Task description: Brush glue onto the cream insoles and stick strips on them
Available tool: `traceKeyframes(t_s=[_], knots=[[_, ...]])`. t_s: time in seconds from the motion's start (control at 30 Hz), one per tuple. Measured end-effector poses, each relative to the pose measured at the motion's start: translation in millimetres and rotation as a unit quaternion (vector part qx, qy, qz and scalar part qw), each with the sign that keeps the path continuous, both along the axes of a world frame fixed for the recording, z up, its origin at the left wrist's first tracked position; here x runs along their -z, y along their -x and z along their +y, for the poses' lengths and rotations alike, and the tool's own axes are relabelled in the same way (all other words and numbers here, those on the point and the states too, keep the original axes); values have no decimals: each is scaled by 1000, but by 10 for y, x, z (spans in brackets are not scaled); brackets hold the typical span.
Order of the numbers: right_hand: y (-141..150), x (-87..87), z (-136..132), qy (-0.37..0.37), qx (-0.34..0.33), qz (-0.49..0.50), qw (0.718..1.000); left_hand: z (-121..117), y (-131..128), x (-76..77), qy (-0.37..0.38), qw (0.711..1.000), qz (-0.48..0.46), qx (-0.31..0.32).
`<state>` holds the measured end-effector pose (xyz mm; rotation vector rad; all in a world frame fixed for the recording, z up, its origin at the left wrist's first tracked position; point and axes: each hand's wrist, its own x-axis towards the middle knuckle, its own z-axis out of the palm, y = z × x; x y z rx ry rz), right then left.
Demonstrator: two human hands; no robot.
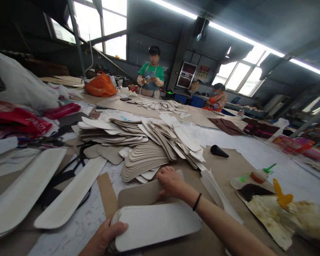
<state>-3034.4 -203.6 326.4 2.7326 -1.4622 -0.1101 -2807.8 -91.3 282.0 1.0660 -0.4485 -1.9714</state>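
Observation:
My left hand (106,235) grips the near end of a stack of white oblong card pieces (160,224), thumb on top. A beige card piece (141,193) lies just behind that stack, and my right hand (170,182) rests on it with fingers closed over its edge. A black band circles my right wrist. Right beyond my right hand spreads a fanned heap of beige and white cut pieces (146,147).
Long white strips (69,195) and black scissors (69,170) lie left. At right are glue bottles with green caps (260,175), a yellow brush (281,197) on stained paper and a black cone (218,151). A person in green (151,76) stands at the far table; another sits further right.

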Motion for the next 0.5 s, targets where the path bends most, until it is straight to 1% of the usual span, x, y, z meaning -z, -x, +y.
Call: traceKeyframes(t_s=[0.07, 0.13, 0.2, 0.23, 0.27, 0.33, 0.4, 0.43, 0.5], knots=[[52, -110, 121, -3, 14, -5, 1000, 6, -2, -30, -2, 1000, -1, 2], [105, -207, 306, 6, 37, -7, 999, -2, -8, -29, -4, 1000, -7, 0], [141, -242, 550, 38, 61, -12, 997, -21, -14, -10, -2, 1000, -9, 6], [152, -222, 684, 64, 59, -21, 996, -31, -16, -2, 3, 1000, -8, 13], [158, -175, 819, 94, 40, -35, 994, -41, -19, 1, 7, 1000, -2, 19], [163, -14, 1065, 152, -45, -76, 985, -55, -25, -20, -3, 999, 28, 28], [170, 183, 1243, 190, -104, -103, 971, -63, -34, -81, -41, 998, 54, 14], [176, 275, 1301, 200, -112, -109, 967, -64, -37, -121, -64, 996, 63, 5], [194, 420, 1370, 207, -102, -114, 966, -67, -37, -202, -95, 994, 62, -3]])
